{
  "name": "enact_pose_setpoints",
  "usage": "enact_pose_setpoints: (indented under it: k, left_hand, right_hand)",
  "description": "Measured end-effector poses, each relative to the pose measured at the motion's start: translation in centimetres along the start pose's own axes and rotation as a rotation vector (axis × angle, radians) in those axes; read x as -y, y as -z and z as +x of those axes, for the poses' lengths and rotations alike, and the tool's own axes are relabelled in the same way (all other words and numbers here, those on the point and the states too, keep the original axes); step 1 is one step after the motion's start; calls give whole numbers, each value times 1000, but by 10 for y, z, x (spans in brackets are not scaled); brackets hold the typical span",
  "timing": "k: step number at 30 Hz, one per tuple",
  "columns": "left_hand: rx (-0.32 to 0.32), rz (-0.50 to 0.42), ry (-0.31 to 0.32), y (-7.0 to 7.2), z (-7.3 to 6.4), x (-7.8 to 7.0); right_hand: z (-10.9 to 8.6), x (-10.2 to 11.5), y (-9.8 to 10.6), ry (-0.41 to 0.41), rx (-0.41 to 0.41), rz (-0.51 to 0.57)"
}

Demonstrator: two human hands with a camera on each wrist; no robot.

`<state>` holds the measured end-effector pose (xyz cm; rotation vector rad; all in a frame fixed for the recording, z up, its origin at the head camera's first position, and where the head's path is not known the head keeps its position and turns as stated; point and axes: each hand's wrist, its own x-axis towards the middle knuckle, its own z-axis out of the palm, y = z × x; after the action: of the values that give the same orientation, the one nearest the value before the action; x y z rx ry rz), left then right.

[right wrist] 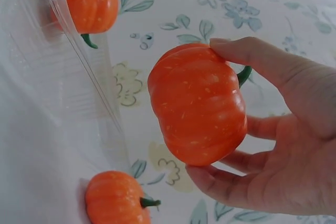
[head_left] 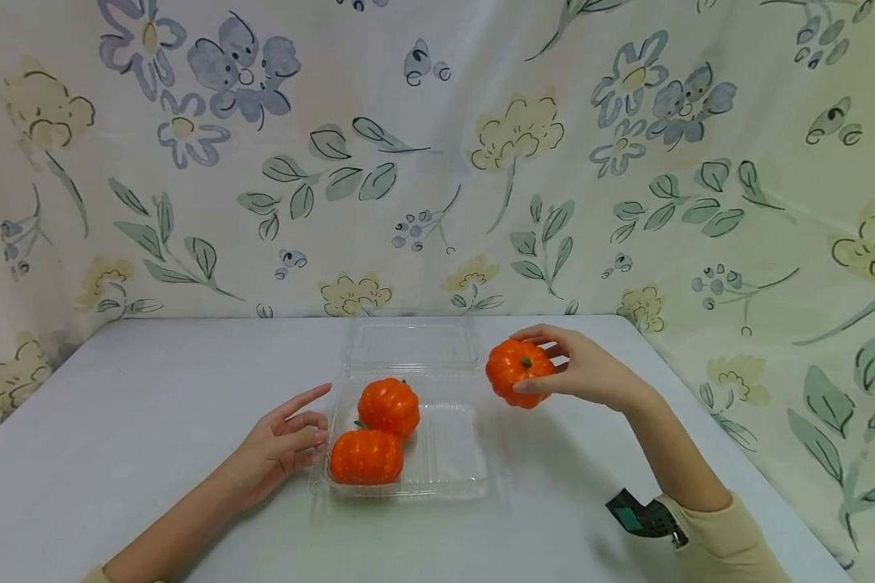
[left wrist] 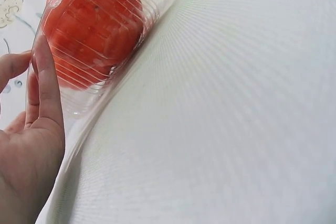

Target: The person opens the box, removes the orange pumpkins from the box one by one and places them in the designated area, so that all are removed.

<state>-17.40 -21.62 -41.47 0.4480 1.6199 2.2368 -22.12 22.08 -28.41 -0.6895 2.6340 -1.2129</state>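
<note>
My right hand (head_left: 583,374) holds an orange toy pumpkin (head_left: 519,372) with a green stem, raised to the right of a clear plastic box (head_left: 452,491). Thumb and fingertips grip its sides in the right wrist view. Two more pumpkins sit in the left half of the box, a rear one (head_left: 389,409) and a front one (head_left: 366,457). My left hand (head_left: 273,449) is beside the box's left wall, fingers extended, fingertips right at the plastic in the left wrist view. Low in the right wrist view, another pumpkin (right wrist: 116,199) stands outside the box; the head view does not show it separately.
The box's transparent lid (head_left: 411,344) lies folded back behind it on the white table (head_left: 153,389). A floral curtain (head_left: 437,162) hangs along the back and right of the table. A dark strap piece (head_left: 645,517) sits at the right sleeve cuff.
</note>
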Motion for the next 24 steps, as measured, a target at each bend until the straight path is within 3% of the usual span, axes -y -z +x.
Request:
enact_pose_setpoints:
  k: [13,24]
  left_hand:
    - [49,-21,-22,2,0,3]
    - [16,-19,-18,2,1,2]
  right_hand:
    - [-7,-8,20,-57,-94,-52]
    - [-8,-15,29,-90,-124,-74]
